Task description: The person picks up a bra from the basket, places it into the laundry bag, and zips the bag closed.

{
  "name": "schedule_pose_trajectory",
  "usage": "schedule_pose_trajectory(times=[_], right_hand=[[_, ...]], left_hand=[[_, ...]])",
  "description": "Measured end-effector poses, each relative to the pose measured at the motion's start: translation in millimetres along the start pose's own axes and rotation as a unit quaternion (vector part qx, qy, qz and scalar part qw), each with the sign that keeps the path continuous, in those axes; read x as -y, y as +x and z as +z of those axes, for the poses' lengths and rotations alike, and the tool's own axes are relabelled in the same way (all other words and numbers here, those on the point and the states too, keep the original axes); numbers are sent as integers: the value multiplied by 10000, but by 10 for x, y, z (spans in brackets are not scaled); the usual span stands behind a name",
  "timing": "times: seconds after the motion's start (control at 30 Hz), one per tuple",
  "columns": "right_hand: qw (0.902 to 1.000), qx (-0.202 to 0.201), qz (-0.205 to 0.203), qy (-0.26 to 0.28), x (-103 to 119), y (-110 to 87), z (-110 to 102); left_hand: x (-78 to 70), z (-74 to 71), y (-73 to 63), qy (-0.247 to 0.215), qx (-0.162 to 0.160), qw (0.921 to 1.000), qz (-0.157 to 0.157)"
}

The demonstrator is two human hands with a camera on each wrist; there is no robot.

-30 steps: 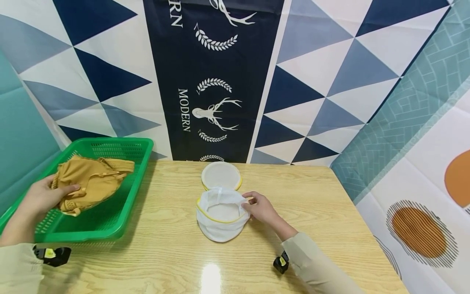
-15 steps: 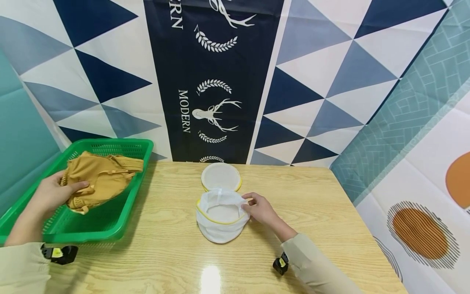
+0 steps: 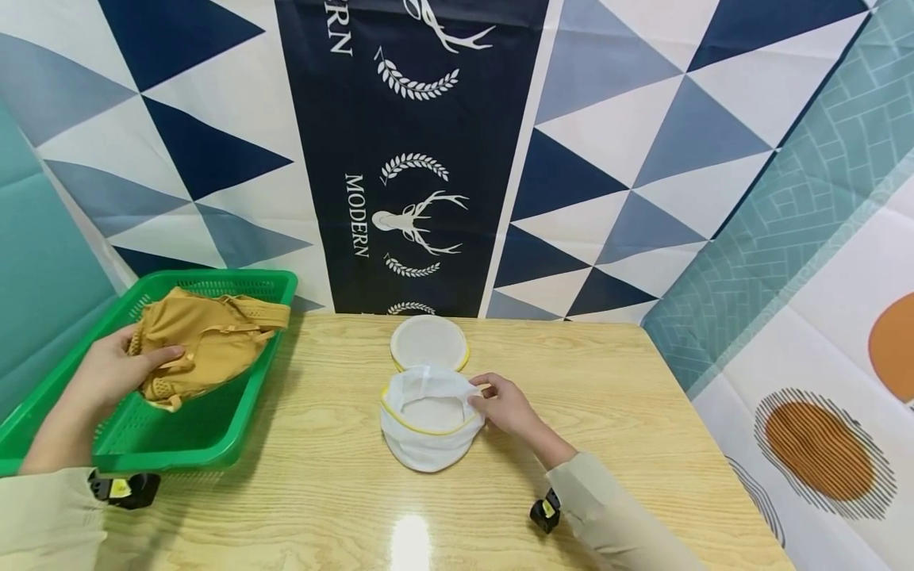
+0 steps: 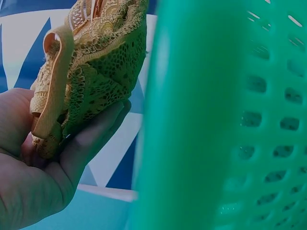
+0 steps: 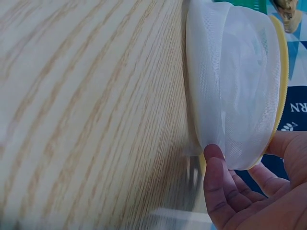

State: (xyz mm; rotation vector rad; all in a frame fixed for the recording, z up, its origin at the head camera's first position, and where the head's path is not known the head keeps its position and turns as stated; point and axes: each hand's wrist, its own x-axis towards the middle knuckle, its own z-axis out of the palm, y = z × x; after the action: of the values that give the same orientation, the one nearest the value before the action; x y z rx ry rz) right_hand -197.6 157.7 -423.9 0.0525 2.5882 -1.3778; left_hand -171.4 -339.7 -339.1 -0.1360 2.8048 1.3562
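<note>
My left hand (image 3: 107, 377) pinches a folded mustard-yellow bra (image 3: 207, 341) between thumb and fingers, held above the green basket (image 3: 246, 412). In the left wrist view, lace trim and a looped strap (image 4: 56, 81) show on the bra. On the table, a round white mesh laundry bag (image 3: 428, 448) with a yellow zip edge stands with its mouth up. Its round lid (image 3: 428, 342) lies folded back behind it. My right hand (image 3: 505, 403) pinches the bag's right rim. In the right wrist view, the thumb and fingers (image 5: 218, 187) are at the zip edge.
The green basket stands at the table's left, against the patterned back wall (image 3: 400, 119). Its wall (image 4: 192, 120) rises close beside my left hand. The wooden table (image 3: 593, 396) spreads right of the bag, up to a patterned side wall (image 3: 800, 373).
My left hand has moved right and slightly up, carrying the bra toward the basket's right side. The right hand and the laundry bag have stayed in place.
</note>
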Motion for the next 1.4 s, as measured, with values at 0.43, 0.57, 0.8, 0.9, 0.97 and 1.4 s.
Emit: schedule_pose_trajectory(times=[0.43, 0.57, 0.8, 0.9, 0.97, 1.4], right_hand=[[10000, 49, -7, 38, 0, 2, 7], [10000, 54, -6, 31, 4, -1, 10], [10000, 44, -20, -22, 16, -1, 13], [10000, 47, 0, -21, 23, -5, 11], [10000, 50, 4, -13, 26, -7, 8], [10000, 72, 19, 10, 20, 5, 6]], left_hand=[[-93, 60, -10, 38, -4, 9998, 181], [-147, 70, -11, 178, -19, 9995, 254], [-248, 100, -6, 218, -11, 9991, 352], [-282, 120, -6, 97, 31, 9990, 432], [-310, 135, 0, 26, 43, 9989, 476], [-453, 260, 30, -178, 52, 9983, 561]])
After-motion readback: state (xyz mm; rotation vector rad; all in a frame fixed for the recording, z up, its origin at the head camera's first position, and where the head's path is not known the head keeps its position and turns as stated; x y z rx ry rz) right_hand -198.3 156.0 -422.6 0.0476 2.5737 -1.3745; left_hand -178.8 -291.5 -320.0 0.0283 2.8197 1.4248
